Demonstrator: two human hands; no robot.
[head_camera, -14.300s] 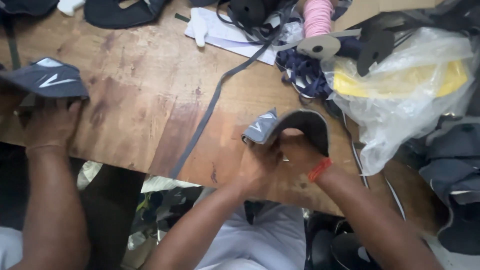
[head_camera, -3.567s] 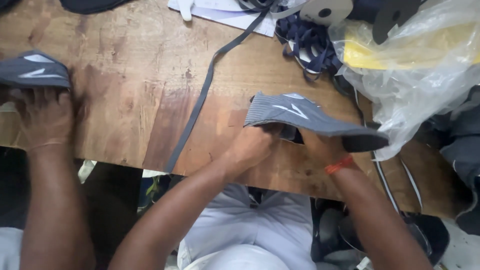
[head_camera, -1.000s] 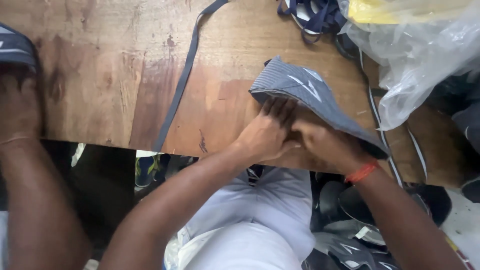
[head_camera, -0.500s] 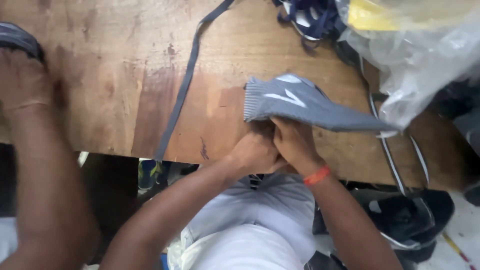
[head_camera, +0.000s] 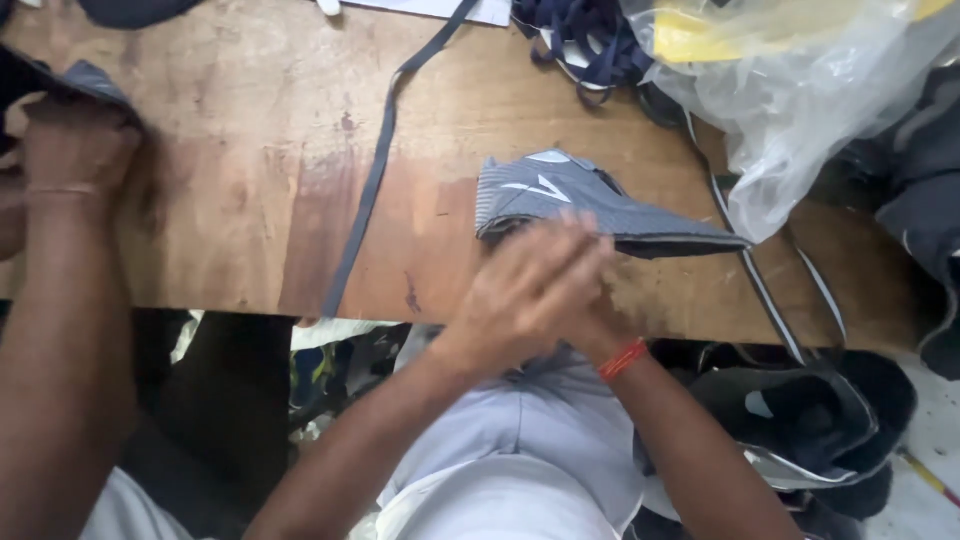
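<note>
A worn wooden table (head_camera: 250, 200) filled the upper frame. At two o'clock a clear plastic bag (head_camera: 800, 110) with yellow contents slumped over its far edge, and a heap of dark shoe parts (head_camera: 810, 420) lay below the table at four o'clock. Just right of centre, a grey shoe upper (head_camera: 580, 205) with white markings lay on the table. The left hand (head_camera: 520, 295) and right hand (head_camera: 590, 310), with an orange band at the wrist, were pressed together at its six o'clock edge; motion blur hid whether they gripped it. A dark strap (head_camera: 370, 190) ran from twelve toward seven o'clock. At nine o'clock another person's hand (head_camera: 75, 150) rested on a second grey piece (head_camera: 95, 80).
</note>
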